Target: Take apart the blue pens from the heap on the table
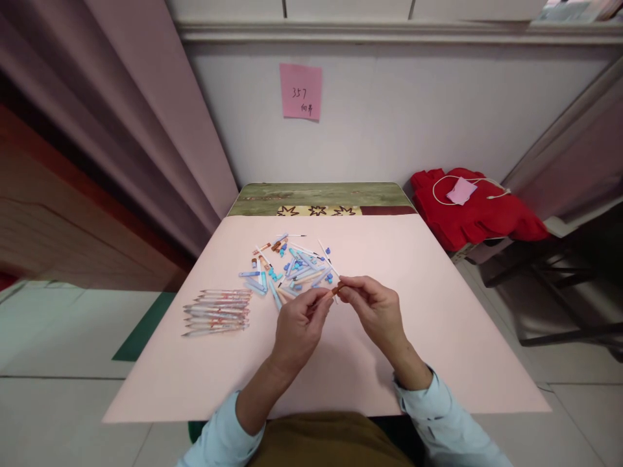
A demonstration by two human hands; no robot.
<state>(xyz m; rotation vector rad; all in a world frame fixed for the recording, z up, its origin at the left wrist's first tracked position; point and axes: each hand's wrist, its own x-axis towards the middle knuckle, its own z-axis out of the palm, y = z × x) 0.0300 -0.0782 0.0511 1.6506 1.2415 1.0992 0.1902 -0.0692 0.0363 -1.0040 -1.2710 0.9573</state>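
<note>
Between my two hands, above the middle of the table, is a small pen part with a brown end (335, 291). My left hand (298, 327) is closed on its pale orange side, and most of that side is hidden by the fingers. My right hand (374, 310) pinches the brown end. A thin white pen refill (328, 257) slants up from beside the right fingertips; whether it is held or lies on the table, I cannot tell. Just beyond the hands spreads a loose pile of blue, lilac and orange pen parts (304, 266), with small caps and refills among them.
Several patterned pens (218, 312) lie side by side in a stack at the left on the pink-covered table (438, 363). A green patterned strip (316, 193) edges the far side. Red cloth (479, 214) with a white cable (440, 185) sits beyond the right edge.
</note>
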